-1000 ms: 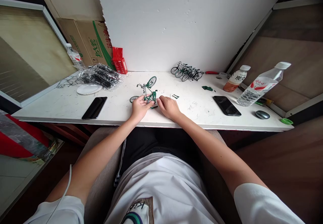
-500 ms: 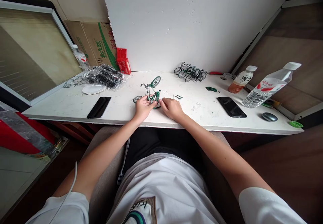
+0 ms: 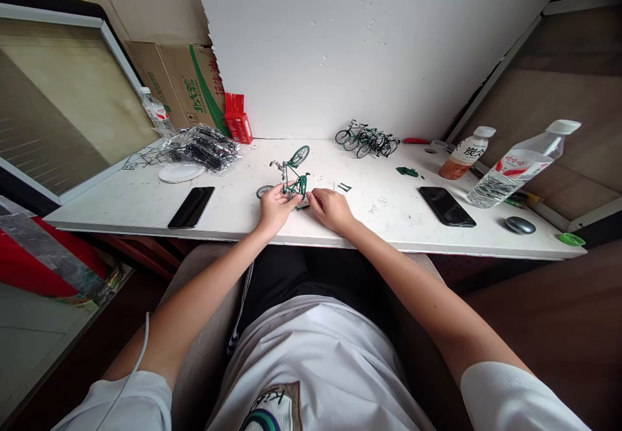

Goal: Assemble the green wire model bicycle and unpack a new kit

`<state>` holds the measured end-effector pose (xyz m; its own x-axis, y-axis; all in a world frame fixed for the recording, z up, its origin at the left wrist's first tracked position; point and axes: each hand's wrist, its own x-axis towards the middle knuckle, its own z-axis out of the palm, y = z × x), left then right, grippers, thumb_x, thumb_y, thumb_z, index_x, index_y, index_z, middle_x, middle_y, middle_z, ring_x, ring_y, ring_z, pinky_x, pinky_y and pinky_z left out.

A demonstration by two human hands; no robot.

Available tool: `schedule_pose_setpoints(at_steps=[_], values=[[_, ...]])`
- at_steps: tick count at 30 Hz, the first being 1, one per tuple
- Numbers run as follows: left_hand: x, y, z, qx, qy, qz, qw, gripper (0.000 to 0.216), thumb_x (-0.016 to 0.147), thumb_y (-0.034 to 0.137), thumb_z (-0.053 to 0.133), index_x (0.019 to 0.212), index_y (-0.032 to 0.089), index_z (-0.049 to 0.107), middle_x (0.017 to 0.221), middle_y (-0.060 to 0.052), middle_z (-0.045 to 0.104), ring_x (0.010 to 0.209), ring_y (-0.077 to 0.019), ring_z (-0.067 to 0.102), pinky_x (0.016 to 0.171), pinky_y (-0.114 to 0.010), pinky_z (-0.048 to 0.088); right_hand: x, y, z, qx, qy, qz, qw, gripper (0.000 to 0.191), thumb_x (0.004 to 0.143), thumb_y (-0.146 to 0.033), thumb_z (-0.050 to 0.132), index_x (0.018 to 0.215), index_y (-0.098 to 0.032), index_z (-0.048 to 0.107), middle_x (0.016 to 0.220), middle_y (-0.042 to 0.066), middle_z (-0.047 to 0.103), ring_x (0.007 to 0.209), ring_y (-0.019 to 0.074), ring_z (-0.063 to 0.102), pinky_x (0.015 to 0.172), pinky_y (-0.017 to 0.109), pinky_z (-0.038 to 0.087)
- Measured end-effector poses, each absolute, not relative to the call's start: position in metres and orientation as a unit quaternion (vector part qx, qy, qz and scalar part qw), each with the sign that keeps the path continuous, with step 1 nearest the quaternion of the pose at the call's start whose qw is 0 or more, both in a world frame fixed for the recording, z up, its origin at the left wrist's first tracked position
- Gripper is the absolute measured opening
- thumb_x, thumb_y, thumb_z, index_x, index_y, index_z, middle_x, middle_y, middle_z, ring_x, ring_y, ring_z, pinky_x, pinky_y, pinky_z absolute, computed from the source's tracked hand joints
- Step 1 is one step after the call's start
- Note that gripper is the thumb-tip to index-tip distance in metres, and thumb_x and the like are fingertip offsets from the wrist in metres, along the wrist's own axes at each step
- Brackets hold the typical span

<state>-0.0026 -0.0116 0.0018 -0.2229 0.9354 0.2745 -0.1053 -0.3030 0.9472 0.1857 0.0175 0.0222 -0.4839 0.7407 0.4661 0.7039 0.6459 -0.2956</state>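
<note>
A green model bicycle (image 3: 297, 186) is tilted over the desk, its front wheel pointing up and away. My left hand (image 3: 276, 207) is closed round the lower part of its frame. Close by on the right, my right hand (image 3: 330, 207) has its thumb and fingertips pinched together at the bicycle's rear end; whatever is between them is too small to make out. A loose spoked wheel (image 3: 264, 191) lies just left of my left hand. Beyond the right hand are small green pieces (image 3: 344, 187) on the white desk (image 3: 379, 230).
Several assembled model bicycles (image 3: 368, 138) stand at the back. A bag of black parts (image 3: 204, 147) lies at left behind a phone (image 3: 191, 207). On the right are another phone (image 3: 446, 206), a tea bottle (image 3: 466, 153), a water bottle (image 3: 522, 164) and a dark green piece (image 3: 407, 172).
Both hands stay almost in place on the bicycle. A dark piece under the bicycle's rear end shows slightly less; otherwise the view has only shifted a little.
</note>
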Motion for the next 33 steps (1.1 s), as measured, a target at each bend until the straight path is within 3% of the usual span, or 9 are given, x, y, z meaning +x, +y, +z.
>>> schedule_pose_setpoints(at_steps=[8,17,25,27,30,33], values=[[-0.003,-0.01,0.003,0.491,0.415,0.656,0.396,0.066,0.072,0.04,0.097,0.127,0.014,0.071,0.108,-0.013,0.081,0.103,-0.0269,0.08,0.106,-0.047,0.063,0.188,0.024,0.019,-0.414,-0.854,0.078,0.307,0.028,0.118,-0.034,0.04,0.117,-0.022,0.065,0.105,0.009,0.078,0.089,0.0236,0.069,0.072,0.031,0.04],[-0.002,-0.006,-0.005,0.524,0.415,0.627,0.4,0.068,0.078,0.054,0.092,0.126,0.017,0.062,0.106,-0.013,0.079,0.102,-0.0297,0.081,0.099,-0.049,0.066,0.19,0.025,0.018,-0.344,-0.849,0.127,0.381,0.024,0.115,-0.038,0.046,0.11,-0.023,0.064,0.102,0.008,0.074,0.094,0.0226,0.067,0.084,0.033,0.049],[-0.004,-0.003,-0.01,0.529,0.432,0.613,0.397,0.07,0.086,0.059,0.088,0.136,0.018,0.061,0.134,-0.019,0.074,0.106,-0.0274,0.081,0.093,-0.042,0.068,0.19,0.021,0.021,-0.348,-0.828,0.097,0.428,0.021,0.111,-0.037,0.054,0.104,-0.023,0.068,0.097,0.007,0.074,0.092,0.022,0.067,0.08,0.033,0.05],[-0.005,-0.005,-0.009,0.516,0.47,0.622,0.355,0.067,0.085,0.058,0.088,0.132,0.018,0.062,0.129,-0.017,0.074,0.093,-0.0229,0.081,0.082,-0.036,0.068,0.189,0.021,0.021,-0.374,-0.824,0.054,0.422,0.023,0.112,-0.035,0.053,0.102,-0.022,0.068,0.098,0.009,0.075,0.095,0.0233,0.067,0.077,0.034,0.048],[-0.005,-0.01,-0.006,0.492,0.524,0.635,0.284,0.054,0.084,0.056,0.089,0.114,0.019,0.064,0.103,-0.008,0.075,0.071,-0.0163,0.074,0.067,-0.03,0.063,0.188,0.021,0.021,-0.4,-0.824,-0.015,0.402,0.031,0.115,-0.035,0.047,0.096,-0.022,0.068,0.095,0.01,0.076,0.098,0.0255,0.065,0.072,0.036,0.044],[-0.002,-0.014,0.001,0.523,0.487,0.633,0.298,0.05,0.083,0.052,0.091,0.111,0.018,0.068,0.096,-0.008,0.076,0.083,-0.0197,0.077,0.08,-0.033,0.064,0.187,0.021,0.02,-0.393,-0.839,-0.05,0.374,0.038,0.118,-0.034,0.042,0.094,-0.022,0.068,0.094,0.011,0.076,0.099,0.0259,0.063,0.072,0.037,0.042]])
